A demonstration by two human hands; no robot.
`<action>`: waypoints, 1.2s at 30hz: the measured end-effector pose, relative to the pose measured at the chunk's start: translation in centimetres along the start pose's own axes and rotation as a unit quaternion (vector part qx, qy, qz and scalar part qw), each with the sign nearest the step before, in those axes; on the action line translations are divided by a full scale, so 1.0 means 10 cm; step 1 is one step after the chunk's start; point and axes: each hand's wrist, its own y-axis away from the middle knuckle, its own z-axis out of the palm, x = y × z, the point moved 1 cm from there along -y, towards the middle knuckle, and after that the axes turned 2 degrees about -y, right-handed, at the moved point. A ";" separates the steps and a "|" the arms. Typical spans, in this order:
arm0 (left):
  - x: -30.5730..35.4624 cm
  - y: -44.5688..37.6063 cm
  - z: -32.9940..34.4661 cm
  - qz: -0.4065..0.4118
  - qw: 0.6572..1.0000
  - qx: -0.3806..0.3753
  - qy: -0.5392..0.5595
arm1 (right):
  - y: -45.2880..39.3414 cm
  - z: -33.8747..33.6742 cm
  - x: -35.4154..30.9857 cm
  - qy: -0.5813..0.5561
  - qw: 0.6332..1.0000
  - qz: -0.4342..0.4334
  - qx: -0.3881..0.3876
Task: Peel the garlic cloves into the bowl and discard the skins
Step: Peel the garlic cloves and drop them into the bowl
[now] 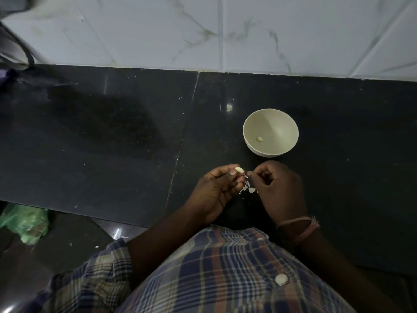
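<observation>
We stand at a black stone worktop (112,136) that runs up against a wall of pale marbled tiles (225,30), our checked shirt (214,272) filling the lower edge of the view. Below the worktop's left end a green plastic bag (24,222) lies on the dark floor. On the worktop, right of the seam between the slabs, sits a pale round bowl (286,123), upright, with one peeled clove (260,138) lying at its bottom. Our two hands work close together just in front of the bowl, apart from it. Our left hand (216,190) has its fingers curled and pinches a garlic clove (239,169) between thumb and fingertips, the clove's pale flesh showing at the top of the grip. Our right hand (277,190), a pink thread band (300,227) round its wrist, is curled too, its thumb and forefinger pinching a scrap of skin (246,176) right beside the clove. Between the hands a few loose white skins (248,189) sit low near the worktop; whether they rest on it we cannot tell. Small white flecks dot the stone around us
</observation>
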 end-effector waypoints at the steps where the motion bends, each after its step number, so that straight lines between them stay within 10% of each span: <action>1: 0.00 0.00 0.00 0.000 1.000 -0.001 0.000 | 0.00 0.00 -0.01 -0.002 1.000 -0.012 -0.001; 36: 0.03 0.07 0.05 0.108 0.983 0.006 -0.150 | -0.07 0.00 -0.12 -0.037 0.997 -0.028 -0.063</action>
